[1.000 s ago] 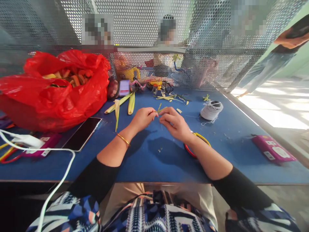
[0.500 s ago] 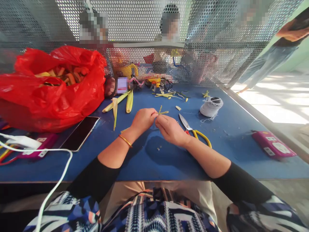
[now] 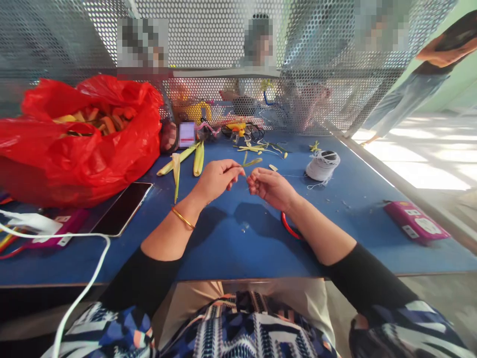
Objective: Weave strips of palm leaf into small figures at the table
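leaf strip [image 3: 252, 162] sits just above the middle of the blue table [image 3: 223, 251], near both hands, as i follow it remotely through the head camera. biggest of the containers i can see is the red plastic bag [image 3: 93, 174] on the left, its mouth wide open on a heap of orange, brown and yellowish pieces [image 3: 108, 122]. smaller is the spool of white thread [image 3: 320, 168] on the right, wound around a dark core, loose loops lying beside it.

the strip looks thin and pale green, one narrow arm pointing up and a longer one slanting right. i see the left hand [image 3: 218, 180] pinching its base between thumb and fingertips. the right hand [image 3: 271, 186] has its fingers curled close by; i cannot tell whether they grip anything.

across the back i get a perforated metal screen [image 3: 223, 47], and past its right end a person [image 3: 437, 59] standing. on the tabletop i pick out a dark phone [image 3: 122, 209], a purple box [image 3: 416, 223], yellow-green husks [image 3: 199, 159] and a red handle loop [image 3: 287, 227] partly behind the right forearm.
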